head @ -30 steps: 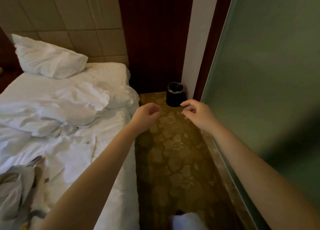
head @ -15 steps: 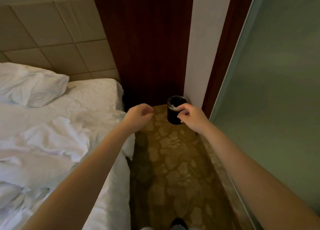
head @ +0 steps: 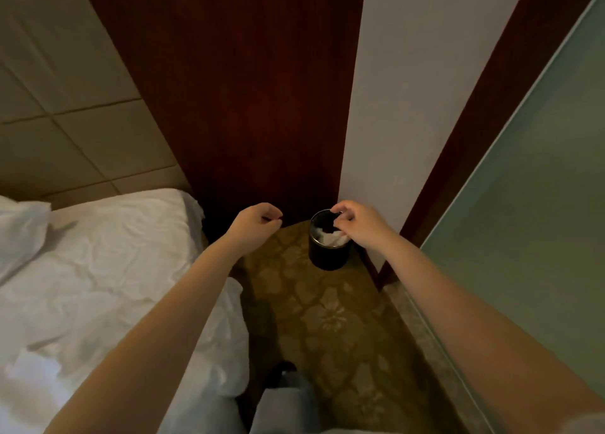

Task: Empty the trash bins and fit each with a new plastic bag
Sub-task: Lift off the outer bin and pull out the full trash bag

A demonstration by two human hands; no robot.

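A narrow strip of gold-brown flower-patterned carpet (head: 330,319) runs between a white-sheeted, rumpled bed (head: 108,270) along its left edge and a frosted green-grey glass partition (head: 540,204) along its right edge. At the carpet's far right corner stands 1 small dark cylindrical trash bin (head: 327,253), upright, close to a dark red wooden wall panel (head: 245,89) and a white wall strip (head: 409,89). Crumpled white paper (head: 329,237) lies inside the bin. There are 2 bare hands. The right hand (head: 357,227) is over the bin's mouth with its fingers curled at the far rim; whether they pinch the rim, a dark liner or nothing cannot be told. The left hand (head: 253,224) hovers above the carpet's far left corner, apart from the bin, fingers loosely curled and holding nothing. 1 white pillow (head: 19,230) lies at the bed's left edge below a beige tiled headboard (head: 65,106). A light-trousered leg (head: 284,404) shows at the carpet's near edge.
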